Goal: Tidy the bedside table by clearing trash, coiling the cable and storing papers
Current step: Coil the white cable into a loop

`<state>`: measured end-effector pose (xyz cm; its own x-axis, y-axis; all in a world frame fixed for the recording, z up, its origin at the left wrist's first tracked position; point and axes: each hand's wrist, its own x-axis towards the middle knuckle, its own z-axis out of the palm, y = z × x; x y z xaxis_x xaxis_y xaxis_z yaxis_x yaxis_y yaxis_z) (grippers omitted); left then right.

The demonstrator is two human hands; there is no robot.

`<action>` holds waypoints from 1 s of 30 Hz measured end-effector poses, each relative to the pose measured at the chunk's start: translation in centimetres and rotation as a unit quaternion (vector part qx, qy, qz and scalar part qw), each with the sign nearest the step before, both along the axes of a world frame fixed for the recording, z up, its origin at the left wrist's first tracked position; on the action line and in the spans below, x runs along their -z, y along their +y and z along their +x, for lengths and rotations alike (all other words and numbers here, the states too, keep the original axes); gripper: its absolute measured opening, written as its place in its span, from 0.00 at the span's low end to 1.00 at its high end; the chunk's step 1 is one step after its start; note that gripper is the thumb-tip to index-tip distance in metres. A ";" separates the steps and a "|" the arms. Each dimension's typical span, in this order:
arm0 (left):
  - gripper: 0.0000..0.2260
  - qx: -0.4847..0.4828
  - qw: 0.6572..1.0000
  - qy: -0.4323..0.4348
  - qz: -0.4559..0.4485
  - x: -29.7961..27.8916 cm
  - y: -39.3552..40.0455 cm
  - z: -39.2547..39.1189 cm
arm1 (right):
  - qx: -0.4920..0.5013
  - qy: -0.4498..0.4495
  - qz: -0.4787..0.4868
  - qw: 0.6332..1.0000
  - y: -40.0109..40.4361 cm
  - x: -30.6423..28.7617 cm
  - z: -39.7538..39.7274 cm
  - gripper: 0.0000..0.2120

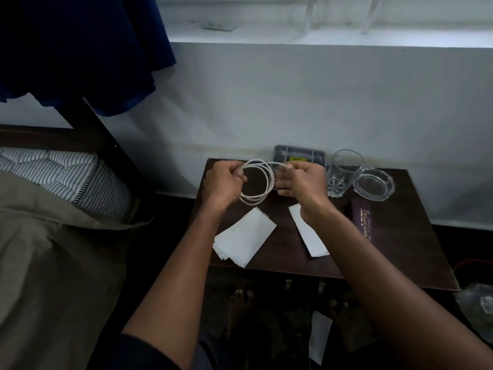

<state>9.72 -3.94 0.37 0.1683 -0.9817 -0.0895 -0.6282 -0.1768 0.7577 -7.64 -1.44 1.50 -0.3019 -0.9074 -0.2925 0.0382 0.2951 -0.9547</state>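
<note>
1. The left hand [224, 180] pinches the white cable [257, 182] at the coil's 9 o'clock edge, fingers curled round the loops.
2. The right hand [301, 180] pinches the cable's free strand at the coil's 2 o'clock side, with its lower fingers straight behind the loops.
3. The coil of about 3 loops hangs between both hands, above the far part of the dark bedside table [416, 252].
4. 2 white papers lie on the table: a folded stack [244, 237] at 7 o'clock of the coil, a strip [309, 236] at 5 o'clock.
5. At 3 o'clock of the hands stand a glass [344, 172] and a clear ashtray [373, 184]; a purple case [365, 222] lies nearer.
6. A grey tray [298, 153] sits at 12 o'clock.
</note>
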 end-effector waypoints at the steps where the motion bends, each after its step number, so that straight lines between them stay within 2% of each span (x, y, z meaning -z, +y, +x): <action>1: 0.08 0.009 1.000 -0.010 0.002 0.0 0.1 0.2 | 0.016 0.011 -0.008 1.000 0.0 -0.1 -0.4 0.11; 3: 0.09 0.036 0.999 -0.029 0.004 0.1 0.3 0.1 | 0.044 0.052 -0.027 0.997 0.1 -0.2 -1.0 0.12; 6: 0.11 0.074 0.996 -0.044 -0.010 0.1 0.4 0.1 | 0.027 0.174 -0.037 0.984 0.0 0.0 -2.0 0.13; 8: 0.12 0.057 0.998 -0.020 -0.024 -0.1 0.1 0.3 | -0.047 0.220 0.000 0.974 0.0 0.2 -2.7 0.11; 11: 0.12 0.017 0.999 -0.006 -0.051 -0.5 0.1 0.4 | -0.187 0.168 0.051 0.966 0.5 0.2 -3.0 0.07; 13: 0.10 0.002 0.997 -0.048 -0.067 -0.6 0.5 0.3 | -0.198 0.178 0.007 0.964 0.9 0.2 -2.8 0.05; 16: 0.09 0.019 0.985 -0.150 -0.083 -0.9 0.9 0.3 | -0.130 0.270 -0.105 0.948 1.3 -0.2 -2.4 0.03; 18: 0.09 0.040 0.975 -0.203 -0.085 -1.1 1.0 0.1 | -0.109 0.245 -0.154 0.951 1.6 -0.6 -2.5 0.03; 21: 0.09 0.053 0.966 -0.243 -0.075 -1.3 1.5 -0.9 | -0.139 0.082 -0.180 0.970 2.0 -1.3 -2.7 0.01; 23: 0.08 0.047 0.969 -0.230 -0.075 -1.5 1.7 -1.4 | -0.183 0.004 -0.176 0.967 2.3 -1.3 -2.6 0.03; 26: 0.08 0.026 0.989 -0.125 -0.072 -1.6 1.5 -1.8 | -0.229 0.001 -0.138 0.964 2.8 -0.7 -2.1 0.06; 30: 0.09 0.055 0.995 -0.026 -0.082 -1.7 1.1 -2.0 | -0.205 0.050 -0.079 0.974 2.6 -0.1 -2.2 0.06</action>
